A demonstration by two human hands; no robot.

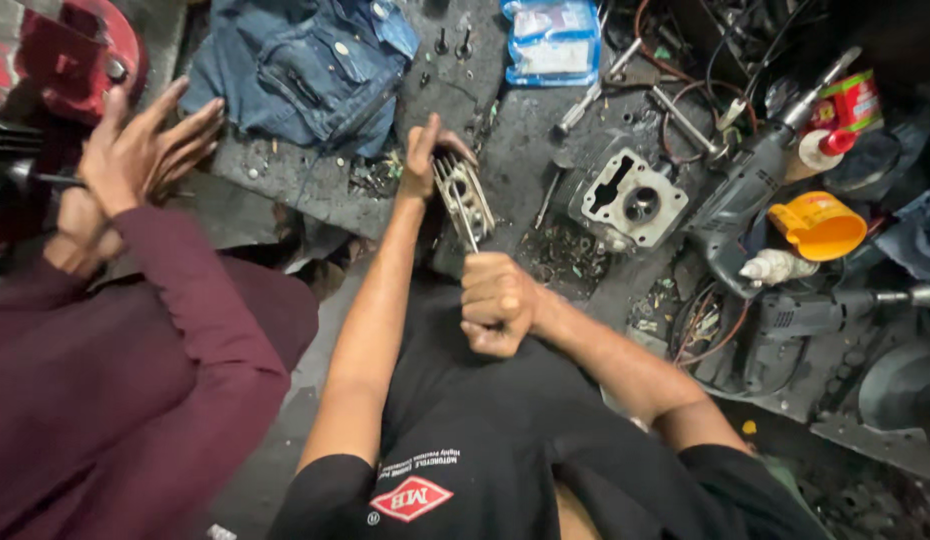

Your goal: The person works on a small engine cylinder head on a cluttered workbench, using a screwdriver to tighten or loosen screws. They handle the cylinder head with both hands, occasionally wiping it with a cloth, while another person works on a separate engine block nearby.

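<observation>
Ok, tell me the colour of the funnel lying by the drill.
The funnel is orange-yellow, seen in the head view, lying right of the grey drill.

Ahead of you on the dark, greasy workbench (315, 195) lies a crumpled blue denim garment (300, 65). To its right sits a clear plastic packet with blue edging (552, 40). Further right you see a grey metal engine block with a round bore (630, 200), and just beside it a grey power drill (750, 185). An orange plastic funnel (817, 226) lies near a red tin can (851, 102). At your left, a person's maroon sleeve (185, 300) reaches toward a red machine part (80, 45).
</observation>
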